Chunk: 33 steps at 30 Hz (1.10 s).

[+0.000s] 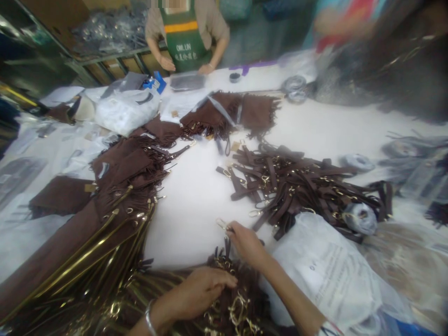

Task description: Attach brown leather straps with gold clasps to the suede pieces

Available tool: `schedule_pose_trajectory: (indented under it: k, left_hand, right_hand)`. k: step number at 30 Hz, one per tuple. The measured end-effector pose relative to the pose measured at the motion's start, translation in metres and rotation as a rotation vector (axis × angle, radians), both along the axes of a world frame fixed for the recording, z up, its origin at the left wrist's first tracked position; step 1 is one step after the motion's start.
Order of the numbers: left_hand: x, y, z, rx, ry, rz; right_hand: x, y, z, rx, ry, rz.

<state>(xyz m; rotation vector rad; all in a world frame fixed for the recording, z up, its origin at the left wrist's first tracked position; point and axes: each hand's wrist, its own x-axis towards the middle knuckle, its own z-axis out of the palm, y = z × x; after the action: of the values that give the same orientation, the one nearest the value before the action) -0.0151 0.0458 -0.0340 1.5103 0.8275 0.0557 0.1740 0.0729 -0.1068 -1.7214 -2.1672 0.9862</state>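
My right hand (247, 242) is closed in a pinch on a short dark brown strap (227, 247) with a gold snap hook (221, 224) sticking out past the fingertips. Just below and to the left, my left hand (199, 289) reaches over a dark heap of straps with gold hooks (240, 310). Its fingers are pressed together, and what lies between them is hidden. A silvery bracelet circles the left wrist. Farther off lies a large pile of brown straps with gold clips (290, 186).
Brown fringed pieces (122, 163) with long gold zippers (80, 252) cover the left side. A white plastic bag (325, 266) lies right of my right forearm. Across the white table (189, 205) stands a person in a green apron (182, 42); another blurred person is at upper right.
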Motion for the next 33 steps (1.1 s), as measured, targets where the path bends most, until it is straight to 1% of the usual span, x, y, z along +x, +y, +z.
schedule_pose_trajectory:
  k: [2, 3, 5, 6, 7, 9, 11, 12, 13, 14, 17, 18, 20, 22, 25, 30, 32, 33]
  left_hand:
    - [0.001, 0.006, 0.004, -0.082, -0.078, -0.071]
    - [0.002, 0.009, 0.005, -0.100, -0.112, -0.105]
    - [0.006, 0.011, 0.007, -0.060, -0.157, -0.142]
    - [0.007, 0.010, 0.006, -0.008, -0.158, -0.135]
    - [0.008, 0.008, 0.004, 0.049, -0.132, -0.101]
    - [0.010, 0.003, 0.000, 0.111, 0.010, 0.040]
    - [0.012, 0.000, -0.003, 0.078, 0.213, 0.181]
    - [0.013, 0.000, -0.004, 0.072, 0.295, 0.195]
    - [0.015, 0.002, -0.004, 0.097, 0.349, 0.157]
    - [0.018, 0.006, -0.005, 0.151, 0.384, 0.076]
    - [0.027, 0.018, -0.008, 0.368, 0.467, -0.259]
    - [0.030, 0.022, -0.009, 0.410, 0.497, -0.335]
    - [0.036, 0.025, -0.014, 0.455, 0.538, -0.409]
    - [0.039, 0.023, -0.019, 0.479, 0.554, -0.416]
    - [0.038, 0.015, -0.022, 0.506, 0.555, -0.380]
    - [0.029, 0.003, -0.023, 0.539, 0.423, -0.244]
    - [0.028, 0.003, -0.024, 0.526, 0.383, -0.237]
    - [0.029, 0.004, -0.024, 0.514, 0.368, -0.240]
  right_hand:
    - [0.007, -0.021, 0.020, -0.045, 0.159, 0.049]
    - [0.010, -0.032, 0.026, -0.082, 0.240, 0.076]
    - [0.014, -0.057, 0.031, -0.160, 0.325, 0.089]
    - [0.016, -0.070, 0.030, -0.200, 0.318, 0.069]
    - [0.017, -0.081, 0.027, -0.233, 0.284, 0.032]
    - [0.018, -0.101, 0.021, -0.293, 0.247, -0.062]
    - [0.017, -0.114, 0.018, -0.340, 0.276, -0.120]
    - [0.017, -0.117, 0.019, -0.350, 0.296, -0.140]
    - [0.016, -0.119, 0.020, -0.350, 0.314, -0.158]
    - [0.016, -0.120, 0.022, -0.341, 0.330, -0.179]
    - [0.016, -0.122, 0.025, -0.272, 0.389, -0.259]
    - [0.016, -0.123, 0.025, -0.240, 0.413, -0.286]
    - [0.018, -0.123, 0.024, -0.184, 0.471, -0.323]
    - [0.021, -0.121, 0.023, -0.149, 0.534, -0.345]
    - [0.026, -0.113, 0.028, -0.133, 0.603, -0.354]
    - [0.029, -0.087, 0.050, -0.025, 0.616, -0.371]
    - [0.026, -0.078, 0.056, -0.020, 0.623, -0.331]
    - [0.022, -0.075, 0.056, -0.037, 0.615, -0.300]
